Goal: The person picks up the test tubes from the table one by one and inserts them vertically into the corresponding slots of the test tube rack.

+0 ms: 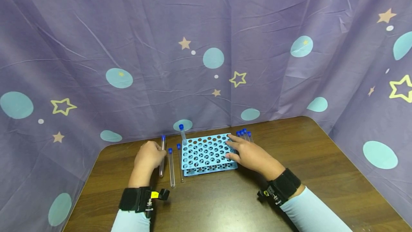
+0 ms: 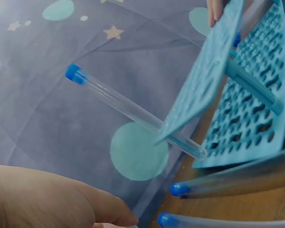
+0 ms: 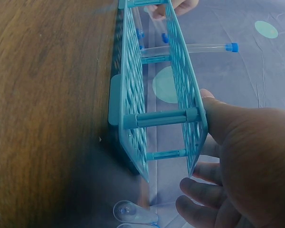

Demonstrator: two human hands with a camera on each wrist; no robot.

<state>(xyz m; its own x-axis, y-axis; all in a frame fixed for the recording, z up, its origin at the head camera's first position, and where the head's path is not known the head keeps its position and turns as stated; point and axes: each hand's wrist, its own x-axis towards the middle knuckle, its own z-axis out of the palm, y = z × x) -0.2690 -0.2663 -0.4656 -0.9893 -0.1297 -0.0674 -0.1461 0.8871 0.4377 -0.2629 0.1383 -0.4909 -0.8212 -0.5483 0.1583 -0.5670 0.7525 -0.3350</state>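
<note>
Test tube, left of the blue rack, was pinched in your left hand. Your right hand, fingers spread, touched the rack's right end. One capped tube stood in the rack's far-left corner; two loose tubes lay just left of the rack.

The left forearm reaches almost straight ahead, its hand turned back upward, fingers curled in a pinch. The right forearm slants inward; the right hand lies back upward, fingers extended, thumb spread apart from them.
</note>
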